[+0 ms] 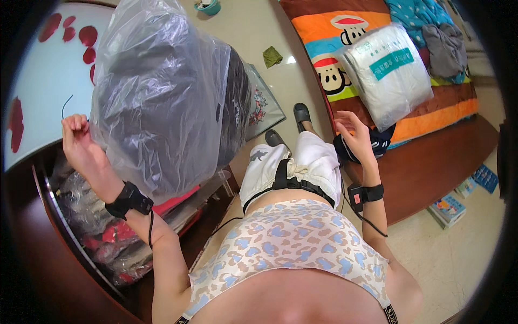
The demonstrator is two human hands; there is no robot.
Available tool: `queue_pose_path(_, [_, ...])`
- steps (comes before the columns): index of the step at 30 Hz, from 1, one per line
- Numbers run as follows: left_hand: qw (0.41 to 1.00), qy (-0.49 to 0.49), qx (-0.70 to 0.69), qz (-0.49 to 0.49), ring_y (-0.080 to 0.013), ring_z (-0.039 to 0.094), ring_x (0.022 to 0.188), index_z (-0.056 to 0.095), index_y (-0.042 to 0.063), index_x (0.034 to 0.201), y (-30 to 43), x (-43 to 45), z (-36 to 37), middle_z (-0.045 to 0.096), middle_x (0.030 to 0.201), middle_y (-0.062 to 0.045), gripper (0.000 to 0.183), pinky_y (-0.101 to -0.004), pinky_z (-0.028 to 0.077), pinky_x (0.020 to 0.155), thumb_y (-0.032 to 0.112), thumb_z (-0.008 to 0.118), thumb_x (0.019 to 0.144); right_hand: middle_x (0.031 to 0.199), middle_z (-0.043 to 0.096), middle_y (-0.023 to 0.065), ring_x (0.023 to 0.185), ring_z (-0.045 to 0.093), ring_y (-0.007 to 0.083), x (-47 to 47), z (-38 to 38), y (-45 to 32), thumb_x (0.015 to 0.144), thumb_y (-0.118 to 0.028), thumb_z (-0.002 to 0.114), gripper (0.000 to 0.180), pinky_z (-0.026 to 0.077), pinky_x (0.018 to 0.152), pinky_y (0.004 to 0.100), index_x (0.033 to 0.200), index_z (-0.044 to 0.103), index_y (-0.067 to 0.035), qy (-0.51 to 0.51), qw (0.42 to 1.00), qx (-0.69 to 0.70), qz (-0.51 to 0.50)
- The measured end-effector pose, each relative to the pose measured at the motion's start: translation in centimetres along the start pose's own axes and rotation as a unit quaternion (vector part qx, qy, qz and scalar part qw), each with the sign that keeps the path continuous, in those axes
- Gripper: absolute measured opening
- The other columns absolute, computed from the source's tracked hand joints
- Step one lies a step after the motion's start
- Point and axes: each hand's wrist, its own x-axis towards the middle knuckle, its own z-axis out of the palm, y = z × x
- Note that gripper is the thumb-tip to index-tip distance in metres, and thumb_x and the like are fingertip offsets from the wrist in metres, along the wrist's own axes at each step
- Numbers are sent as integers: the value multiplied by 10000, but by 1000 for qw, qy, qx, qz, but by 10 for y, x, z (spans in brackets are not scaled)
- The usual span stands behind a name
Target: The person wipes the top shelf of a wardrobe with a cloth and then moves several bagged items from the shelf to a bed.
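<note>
My left hand [83, 148] is raised at the left with its fingers curled. By its fingertips is a thin dark blue cord [64, 104]; whether the fingers pinch it I cannot tell. Just right of that hand stands a large clear plastic bag [162, 93] around a bulky dark grey item. My right hand [356, 133] hangs with loosely bent fingers apart and nothing visible in it. Below and around it in the view lies a dark navy garment [380, 141] with white stripes, at the edge of a wooden bench [429, 162].
A white-topped table [44, 81] with red petal prints is at left. Under it, an open drawer [50, 190] holds plastic-wrapped packages [109, 235]. On the bench's striped blanket [364, 20] lies a white plastic-wrapped package [386, 77]. Books [447, 210] and a green cloth [272, 56] are on the floor.
</note>
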Motion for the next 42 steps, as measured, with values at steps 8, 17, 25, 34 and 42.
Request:
queue_pose_path(8, [998, -35, 22, 38, -138, 337, 653, 370, 48, 662, -36, 29, 31, 357, 670, -22, 266, -257, 308, 641, 171, 402, 896, 817, 605, 97, 775, 583, 148, -50, -4, 23, 786, -99, 550, 244, 450, 712, 257, 1010, 514, -7, 155, 987, -32, 35])
queue_pose_path(17, [994, -86, 10, 68, -125, 317, 635, 339, 61, 646, -38, 57, 91, 327, 660, -7, 250, -241, 310, 632, 116, 362, 889, 799, 596, 145, 751, 590, 229, -43, 8, 19, 755, -134, 570, 274, 454, 689, 296, 992, 513, -12, 128, 991, -36, 36])
queue_pose_path(25, [990, -39, -6, 134, -108, 333, 630, 342, 81, 634, 14, 15, 105, 342, 641, 8, 269, -226, 283, 607, 157, 383, 889, 735, 614, 128, 670, 605, 229, -37, -36, 69, 757, -134, 558, 241, 470, 628, 298, 960, 527, -8, 155, 985, -77, -15])
queue_pose_path(34, [971, -59, -44, 227, -75, 319, 607, 355, 108, 637, 92, -71, 240, 352, 650, 26, 265, -216, 235, 568, 198, 422, 877, 780, 605, 143, 719, 593, 258, 13, -152, 94, 774, -186, 548, 267, 458, 655, 328, 985, 526, -23, 227, 967, -80, -85])
queue_pose_path(42, [893, -214, 61, 391, -143, 499, 689, 543, 7, 826, 98, -102, 401, 553, 758, -60, 95, -238, 402, 652, 58, 464, 815, 755, 605, 135, 724, 593, 235, 25, -207, 95, 780, -168, 553, 255, 453, 636, 303, 988, 532, -23, 316, 940, -66, -111])
